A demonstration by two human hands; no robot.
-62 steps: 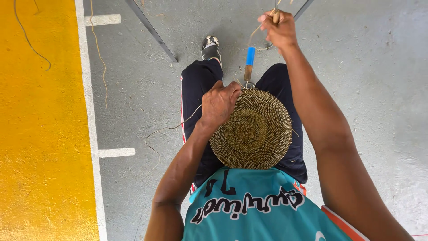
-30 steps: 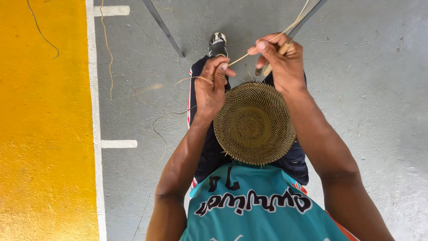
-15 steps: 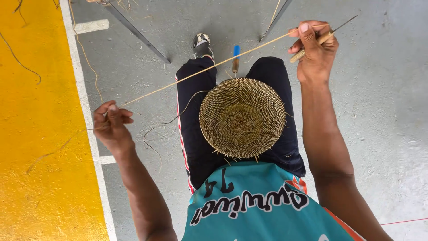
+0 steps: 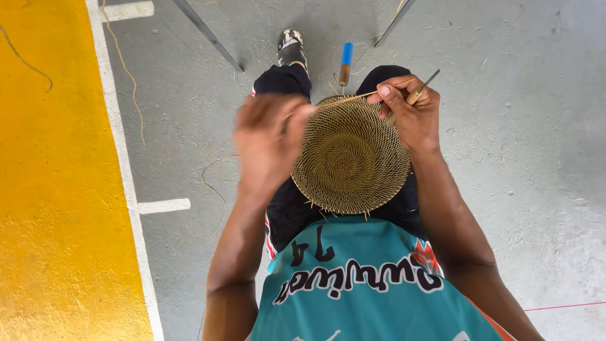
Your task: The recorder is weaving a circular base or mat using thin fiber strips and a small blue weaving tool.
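Note:
A round coiled woven disc point(image 4: 351, 156) of tan fibre rests on my lap over dark trousers. My right hand point(image 4: 409, 108) pinches its upper right rim and holds a thin awl-like stick point(image 4: 421, 88) and a tan fibre strand point(image 4: 353, 97). My left hand point(image 4: 268, 139) is blurred with motion just left of the disc's edge; the strand runs toward it, and I cannot tell whether its fingers grip it.
A blue-handled tool point(image 4: 344, 64) lies on the grey concrete floor beyond my knees, beside my shoe point(image 4: 291, 47). Two metal legs point(image 4: 208, 35) slant across the top. Loose fibres point(image 4: 126, 76) trail by a white line and yellow painted floor point(image 4: 57, 189) at left.
My left hand, stretched far left pulling the strand taut half a second ago, has swung back to the disc. My right hand has come down from upper right to the rim.

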